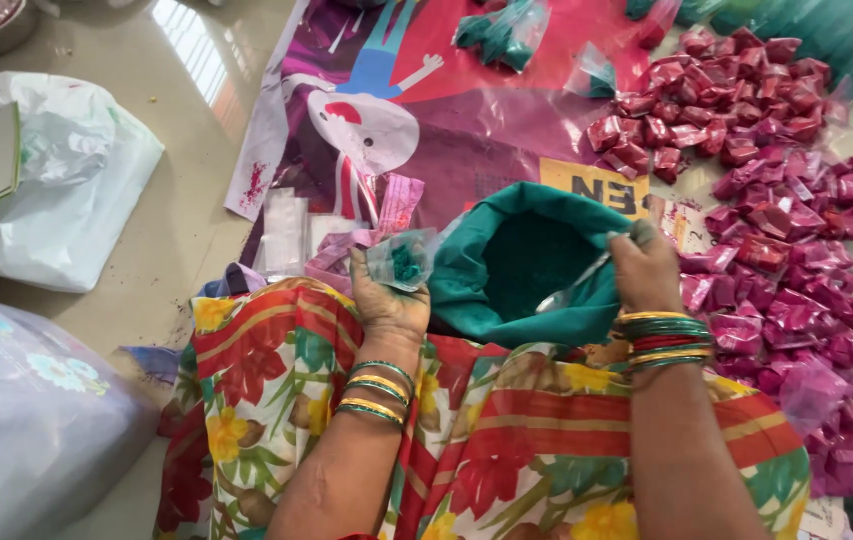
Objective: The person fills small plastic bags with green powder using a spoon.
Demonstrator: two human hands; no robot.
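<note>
Left hand point(387, 300) pinches a small clear packet point(402, 262) holding green powder; right hand point(644, 268) is closed on the rim of the green powder bag point(527, 265).

Left to right: white plastic bag point(57, 180) on the floor, empty clear sleeves point(287, 232), the packet held just left of the open bag on the lap, then a heap of pink filled packets point(777, 230) at right.

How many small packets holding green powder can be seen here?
3: one small packet held up in the left hand, and two more green packets lying on the printed sheet at the top. Others may be hidden.
</note>
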